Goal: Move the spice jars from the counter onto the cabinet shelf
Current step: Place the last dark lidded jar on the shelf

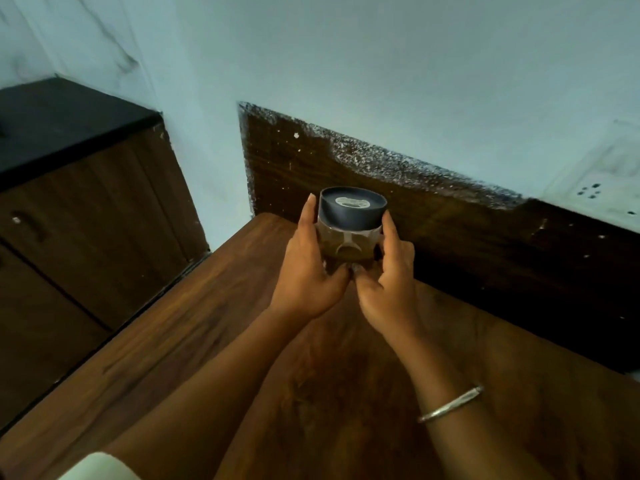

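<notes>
Head view: spice jar held in both hands over the wooden surface

A single spice jar (349, 239) is shown at the centre, held upright between the left hand (308, 271) and the right hand (388, 285). The jar is closed by a dark grey lid (351, 211), on whose top a pale label is seen. Below the lid, a clear body with brownish contents is visible. The grip of each hand is curled round the jar body. The left fingers (308, 213) are laid up the left side as far as the lid, the right fingers (389, 230) up the right side, and both thumbs are brought together at the near lower edge.

The jar is located over the far part of the brown wooden surface (194, 341), just in front of a dark wooden back panel (450, 244) flecked with white paint. Whether the jar's base touches the surface cannot be told, as it is hidden by the hands.

A metal bangle (450, 405) is worn on the right forearm. A pale blue wall (381, 64) is seen above the panel, with a switch plate (602, 174) at the far right. To the left of the surface, a wooden cabinet (86, 220) with a black top (62, 123) is seen. A white object (100, 467), too cropped to identify, is cut off at the lower left edge.
</notes>
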Motion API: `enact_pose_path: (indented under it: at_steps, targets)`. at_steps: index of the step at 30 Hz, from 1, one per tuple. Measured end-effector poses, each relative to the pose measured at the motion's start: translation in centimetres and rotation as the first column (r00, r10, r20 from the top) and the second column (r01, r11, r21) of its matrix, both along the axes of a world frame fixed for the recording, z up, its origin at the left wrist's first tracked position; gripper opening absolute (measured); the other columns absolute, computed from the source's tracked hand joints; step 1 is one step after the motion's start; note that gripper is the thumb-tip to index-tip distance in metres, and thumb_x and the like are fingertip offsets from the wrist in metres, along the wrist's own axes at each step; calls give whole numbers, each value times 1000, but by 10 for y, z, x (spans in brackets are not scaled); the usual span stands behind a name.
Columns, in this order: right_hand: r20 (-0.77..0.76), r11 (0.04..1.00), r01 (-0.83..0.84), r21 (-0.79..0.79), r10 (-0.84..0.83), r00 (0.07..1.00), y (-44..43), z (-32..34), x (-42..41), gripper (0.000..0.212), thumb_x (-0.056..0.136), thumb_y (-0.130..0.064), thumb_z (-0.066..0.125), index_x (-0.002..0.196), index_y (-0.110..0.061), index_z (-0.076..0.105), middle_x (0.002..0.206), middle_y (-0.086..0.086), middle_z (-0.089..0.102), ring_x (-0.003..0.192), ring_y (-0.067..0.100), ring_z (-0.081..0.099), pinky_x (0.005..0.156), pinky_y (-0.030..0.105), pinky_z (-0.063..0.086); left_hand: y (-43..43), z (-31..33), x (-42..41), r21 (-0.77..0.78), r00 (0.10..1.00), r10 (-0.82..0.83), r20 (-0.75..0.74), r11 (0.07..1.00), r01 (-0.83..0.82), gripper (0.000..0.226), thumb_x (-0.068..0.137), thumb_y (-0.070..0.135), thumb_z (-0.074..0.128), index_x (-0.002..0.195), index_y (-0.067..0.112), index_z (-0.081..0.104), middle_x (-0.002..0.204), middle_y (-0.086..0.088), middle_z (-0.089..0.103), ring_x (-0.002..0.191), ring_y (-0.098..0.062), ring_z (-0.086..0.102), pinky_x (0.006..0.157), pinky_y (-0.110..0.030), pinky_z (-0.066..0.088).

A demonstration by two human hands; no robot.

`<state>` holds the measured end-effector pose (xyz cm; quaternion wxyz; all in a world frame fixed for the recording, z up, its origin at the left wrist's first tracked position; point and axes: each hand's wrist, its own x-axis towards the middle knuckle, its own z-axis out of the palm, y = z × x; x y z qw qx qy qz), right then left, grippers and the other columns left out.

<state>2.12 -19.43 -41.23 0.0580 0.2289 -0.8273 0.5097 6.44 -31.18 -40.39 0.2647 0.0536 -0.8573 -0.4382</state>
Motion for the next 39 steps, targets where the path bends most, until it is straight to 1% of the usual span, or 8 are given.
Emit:
enact_pose_path:
  at_steps: [5,10,17,21,25,30,34,39]
  targets:
    - [-192,984,75,-162,-106,976,70,43,35,80,78,-6,61,142,-27,17,117,5,34,104,-13,41,79,-6,34,72,34,22,77,987,-71,-145,994,83,94,74,22,64,146,20,4,119,19,47,115,-10,53,96,-39,47]
    - [-217,957,95,-274,-158,963,139,73,64,77,76,-7,61,141,-22,23,116,0,36,105,5,48,83,1,40,143,62,43,91,969,-117,-219,986,140,93,72,35,64,144,25,7,136,-7,42,123,-25,45,94,-51,45]
    - [-257,930,85,-358,-186,948,226,108,110,67,76,-12,60,136,-24,33,122,4,41,115,23,52,93,35,50,233,97,74,58,959,-136,-247,986,155,106,65,37,74,147,11,12,134,9,32,128,-18,36,102,-52,38]
    - [-165,907,134,-399,-215,962,276,119,121,70,76,-26,63,139,-24,33,129,3,45,115,17,53,91,33,51,277,115,89,190,949,-202,-240,949,250,105,61,34,77,145,19,16,131,7,46,122,-15,49,97,-41,48]
    - [17,865,93,-494,-98,995,319,125,124,74,77,-35,61,144,-26,30,127,-5,56,110,3,59,80,21,52,317,119,104,351,923,-271,-273,865,358,89,64,20,75,137,18,25,110,22,51,101,10,57,77,-11,49]
    - [2,857,40,-514,-46,999,351,125,134,56,81,-30,60,134,-22,43,113,-9,65,102,7,63,79,22,52,346,121,117,384,879,-389,-274,794,471,72,70,17,66,132,23,29,108,19,54,99,3,59,80,-25,53]
    - [1,852,182,-490,-209,978,357,127,143,62,79,-36,64,136,-26,41,123,-8,58,108,2,58,89,27,50,356,128,123,308,865,-438,-243,811,497,58,71,41,59,120,52,30,125,6,52,117,-13,52,97,-43,47]
    - [-68,853,210,-479,-275,959,355,133,151,52,83,-42,53,133,-30,44,127,1,52,114,5,53,93,28,47,351,133,119,450,817,-528,-233,686,572,54,86,18,62,134,19,36,110,8,61,99,-3,64,78,-20,53]
